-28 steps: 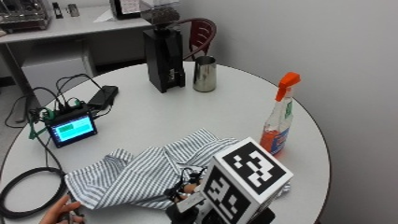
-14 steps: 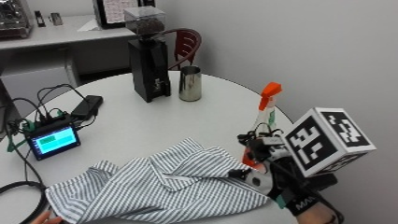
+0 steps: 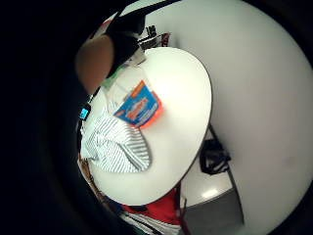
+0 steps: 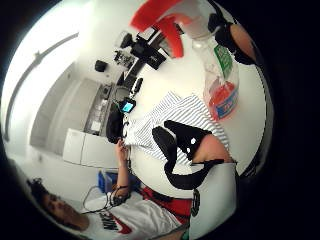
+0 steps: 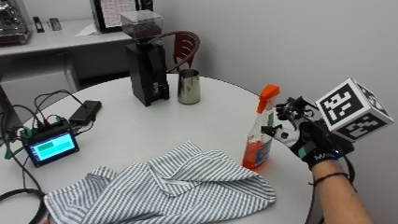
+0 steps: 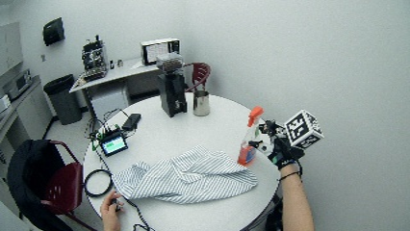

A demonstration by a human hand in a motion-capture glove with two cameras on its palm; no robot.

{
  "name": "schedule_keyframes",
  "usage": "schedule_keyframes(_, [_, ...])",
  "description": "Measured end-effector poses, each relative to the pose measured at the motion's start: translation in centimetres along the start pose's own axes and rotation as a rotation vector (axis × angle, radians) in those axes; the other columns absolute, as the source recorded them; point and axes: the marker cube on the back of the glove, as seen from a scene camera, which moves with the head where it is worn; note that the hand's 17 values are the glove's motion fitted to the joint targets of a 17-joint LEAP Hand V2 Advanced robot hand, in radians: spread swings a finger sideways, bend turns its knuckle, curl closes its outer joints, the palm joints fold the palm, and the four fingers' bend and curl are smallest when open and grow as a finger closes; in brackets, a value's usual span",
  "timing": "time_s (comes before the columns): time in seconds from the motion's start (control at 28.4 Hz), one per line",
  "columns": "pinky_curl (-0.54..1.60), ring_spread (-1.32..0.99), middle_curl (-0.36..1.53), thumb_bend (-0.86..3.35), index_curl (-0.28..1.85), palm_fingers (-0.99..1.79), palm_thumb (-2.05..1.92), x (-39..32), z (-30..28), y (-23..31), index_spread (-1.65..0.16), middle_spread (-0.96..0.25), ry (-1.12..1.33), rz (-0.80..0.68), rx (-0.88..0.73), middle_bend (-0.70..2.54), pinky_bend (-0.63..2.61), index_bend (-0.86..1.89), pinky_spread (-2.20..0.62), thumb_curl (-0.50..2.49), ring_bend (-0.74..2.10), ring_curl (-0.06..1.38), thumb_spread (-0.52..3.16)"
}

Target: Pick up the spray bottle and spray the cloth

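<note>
Standing on a round white table (image 5: 143,135) by a grey wall (image 5: 292,42), hands (image 5: 304,135) wide beside the spray bottle (image 5: 259,135).

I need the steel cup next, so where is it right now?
In the outside view, the steel cup stands at the table's far side, right beside the black grinder, well away from the spray bottle.

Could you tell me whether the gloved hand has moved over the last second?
Yes. The gloved right hand has gone from over the striped cloth at the table's near edge across to the spray bottle, which stands upright beside the cloth.
</note>
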Motion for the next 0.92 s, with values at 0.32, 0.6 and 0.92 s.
schedule_keyframes(0.32, [0.22,0.01,0.39,-0.03,0.28,0.61,0.55,1.3,2.1,-5.1,-0.34,-0.08,-0.179,-0.016,-0.028,0.43,0.21,0.06,0.23,0.25,0.40,0.35,0.96])
schedule_keyframes(0.6, [0.29,0.00,0.41,-0.03,0.15,0.50,0.58,-1.3,3.5,-6.9,-0.35,-0.10,-0.381,-0.106,-0.028,0.49,0.35,-0.06,0.24,0.27,0.48,0.37,0.91])
schedule_keyframes(0.92, [0.31,-0.10,0.46,0.08,0.02,0.82,0.83,-2.3,2.6,-7.4,-0.34,-0.13,-0.446,-0.170,0.085,0.72,0.41,-0.07,0.21,0.34,0.72,0.40,0.88])
